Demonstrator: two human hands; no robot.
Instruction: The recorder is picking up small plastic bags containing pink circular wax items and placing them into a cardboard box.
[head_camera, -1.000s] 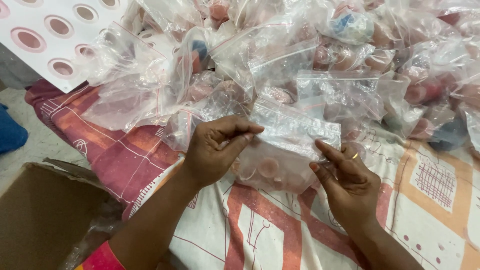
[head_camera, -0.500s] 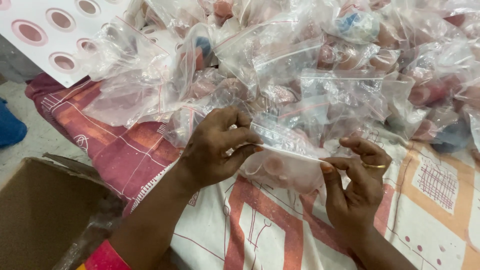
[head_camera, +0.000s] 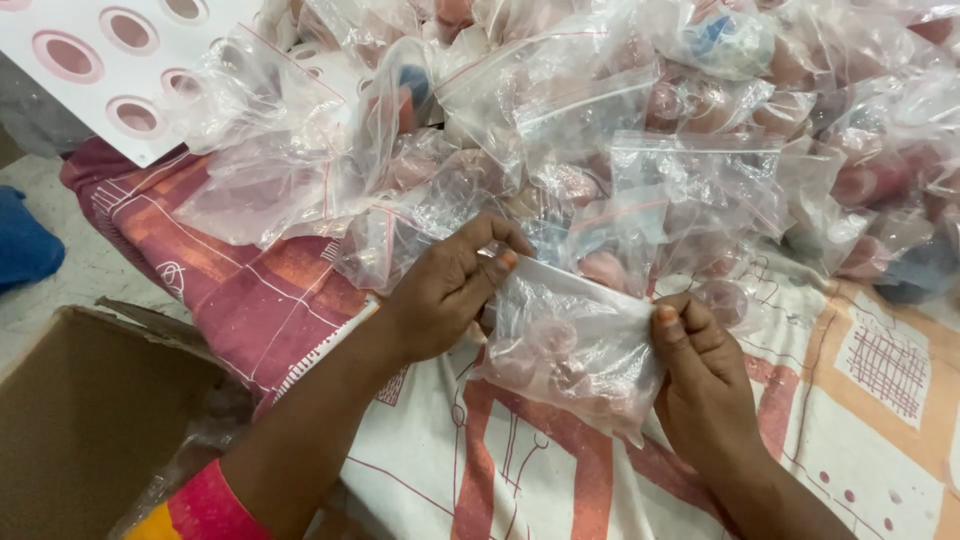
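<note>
— Dozens of filled bags (head_camera: 620, 120) lie heaped behind. And the one in hand?
— Clear bag (head_camera: 570, 350) above the patterned cloth (head_camera: 850, 400); left hand (head_camera: 440, 295) and right hand (head_camera: 700, 385) fingers pinched shut on its top edge, seal seemingly unfinished.

Behind the clear bag (head_camera: 570, 345), the pinkish pieces inside stay too blurred to identify, the right hand (head_camera: 705, 385) hides the bag's right corner, and left of the bag the cardboard box (head_camera: 85, 420) and white perforated sheet (head_camera: 110, 60) run off the frame.
</note>
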